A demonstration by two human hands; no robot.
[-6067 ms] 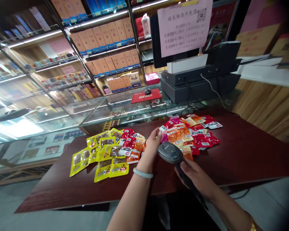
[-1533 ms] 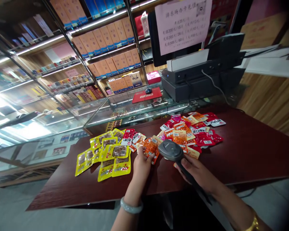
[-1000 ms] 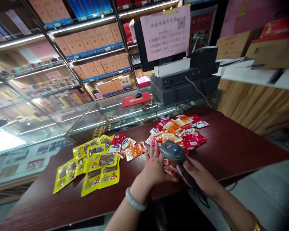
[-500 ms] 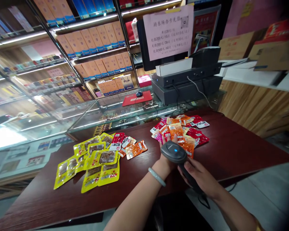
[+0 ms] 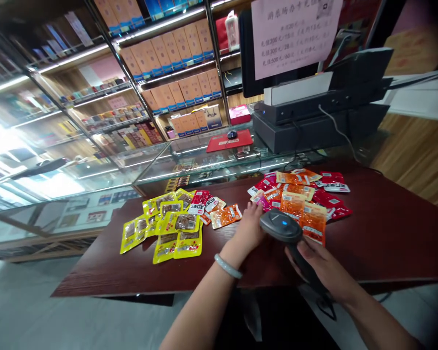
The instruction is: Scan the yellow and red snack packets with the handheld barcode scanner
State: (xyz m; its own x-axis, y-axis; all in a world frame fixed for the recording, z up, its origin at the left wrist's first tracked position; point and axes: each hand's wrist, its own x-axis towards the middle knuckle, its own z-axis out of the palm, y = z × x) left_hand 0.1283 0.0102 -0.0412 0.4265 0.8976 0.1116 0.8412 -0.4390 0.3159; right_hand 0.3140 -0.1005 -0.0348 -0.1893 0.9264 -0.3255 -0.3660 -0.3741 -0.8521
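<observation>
My right hand (image 5: 326, 265) is wrapped around the handle of a dark grey barcode scanner (image 5: 282, 226), whose head shows a blue light. Just left of the scanner head, my left hand (image 5: 252, 223) reaches forward over the table with its fingers stretched out, at the near left edge of a pile of snack packets. A pink packet (image 5: 261, 200) lies at those fingertips; whether they touch it I cannot tell. Orange packets (image 5: 292, 204) and red packets (image 5: 331, 204) make up the rest of this pile. The scanner covers part of my left hand.
Yellow snack packets (image 5: 177, 223) lie at the left of the dark red table (image 5: 219, 257), with red packets (image 5: 200, 200) and an orange packet (image 5: 226, 216) beside them. Behind are a glass counter (image 5: 157, 167), a mouse (image 5: 232, 134) on a red mat and a cash drawer (image 5: 299, 131).
My left hand has drawn back from the orange packets to the left edge of the pile. The scanner stays in my right hand. The whole view has shifted.
</observation>
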